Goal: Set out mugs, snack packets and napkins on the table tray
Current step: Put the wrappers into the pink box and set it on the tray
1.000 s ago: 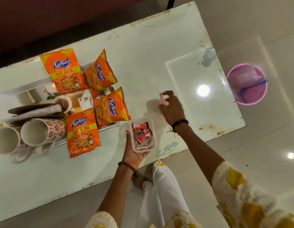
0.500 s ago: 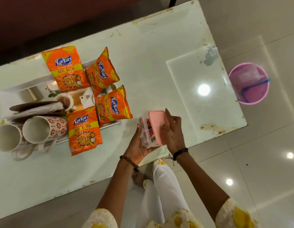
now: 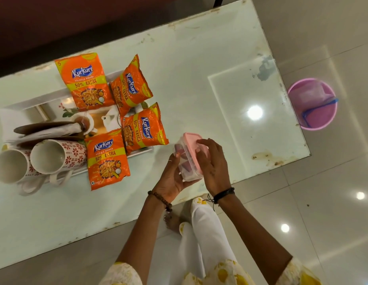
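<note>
The tray (image 3: 16, 103) lay on the left part of the table (image 3: 189, 58). Four orange packets sat on and over its rim: one at the far side (image 3: 84, 81), one tilted just beside it (image 3: 130, 87), one at the tray's right end (image 3: 143, 128), and one overhanging the near edge (image 3: 107, 159). Two mugs (image 3: 55, 156) lay on their sides at the near left, touching each other, mouths toward the camera. Folded napkins (image 3: 49, 131) rested just behind the mugs. Right of the tray, above the table's near edge, the left hand (image 3: 172, 177) cupped a clear box (image 3: 188, 161) from below, fingers curled round it. The right hand (image 3: 214, 165) gripped the pink lid (image 3: 192, 138) on top of the box. A pink bucket (image 3: 314, 103) stood on the floor beyond the table's right end.
</note>
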### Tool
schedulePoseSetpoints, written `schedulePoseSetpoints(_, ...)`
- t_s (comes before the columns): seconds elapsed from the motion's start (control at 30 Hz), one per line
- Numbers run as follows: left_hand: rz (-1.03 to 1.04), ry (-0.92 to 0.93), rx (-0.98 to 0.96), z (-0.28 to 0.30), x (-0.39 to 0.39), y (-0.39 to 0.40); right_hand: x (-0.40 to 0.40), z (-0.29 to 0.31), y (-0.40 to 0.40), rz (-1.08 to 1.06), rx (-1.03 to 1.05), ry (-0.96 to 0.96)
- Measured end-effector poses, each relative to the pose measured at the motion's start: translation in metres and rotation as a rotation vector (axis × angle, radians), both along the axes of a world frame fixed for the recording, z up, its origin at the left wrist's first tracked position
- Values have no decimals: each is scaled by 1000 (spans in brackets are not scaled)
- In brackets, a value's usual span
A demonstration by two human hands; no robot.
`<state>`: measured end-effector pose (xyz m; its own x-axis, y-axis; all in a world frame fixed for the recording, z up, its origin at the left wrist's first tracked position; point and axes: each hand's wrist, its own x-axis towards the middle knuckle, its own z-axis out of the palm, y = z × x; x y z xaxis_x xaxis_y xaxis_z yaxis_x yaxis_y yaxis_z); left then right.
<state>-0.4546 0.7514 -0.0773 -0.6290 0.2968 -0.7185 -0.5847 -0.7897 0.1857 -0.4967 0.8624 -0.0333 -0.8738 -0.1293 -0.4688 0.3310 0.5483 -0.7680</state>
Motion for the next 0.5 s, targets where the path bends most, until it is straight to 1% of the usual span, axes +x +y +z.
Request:
schedulePoseSetpoints(0.1, 7, -53, 17, 9, -6, -1, 0, 13, 5, 8, -107, -23)
schedulePoseSetpoints(0.13, -19, -69, -27, 13, -8, -2, 0, 17, 8, 7, -137, -46)
schedulePoseSetpoints(0.2, -41, -67, -125, 16, -12, -3, -2, 22, 13, 45, -130, -91)
schedulePoseSetpoints(0.33, 20, 28, -187, 22, -16, -6, -9, 27, 26, 211, -67, -87)
schedulePoseSetpoints(0.47, -15, 32, -100, 35, -27, -17, -20, 34, 40, 376, -72, 8)
schedulePoseSetpoints(0.5, -32, 29, -114, 40, -31, -18, -23, 36, 42, 446, -74, 26)
